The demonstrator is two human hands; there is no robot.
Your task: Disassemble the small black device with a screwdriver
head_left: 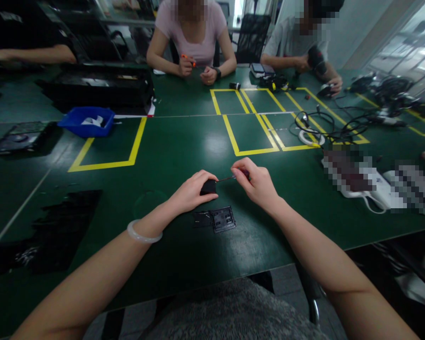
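Note:
My left hand (194,191) grips a small black block-shaped part (208,187) between thumb and fingers, resting at the table's middle. In my right hand (253,179) is a thin screwdriver (225,179), its handle mostly hidden by the fingers. The metal shaft points left, and its tip meets the right side of the black part. Just below my left hand lies a flat black plastic piece (223,219) with a frame-like relief. Touching or close beside it is a second thin black piece (201,218).
A blue bin (88,122) holds white scraps; a black crate (99,89) stands behind it. Dark sheets (69,226) lie at the left. Cables (326,125) and a white power strip (378,189) are on the right. Across the table, one person holds an orange tool (188,59).

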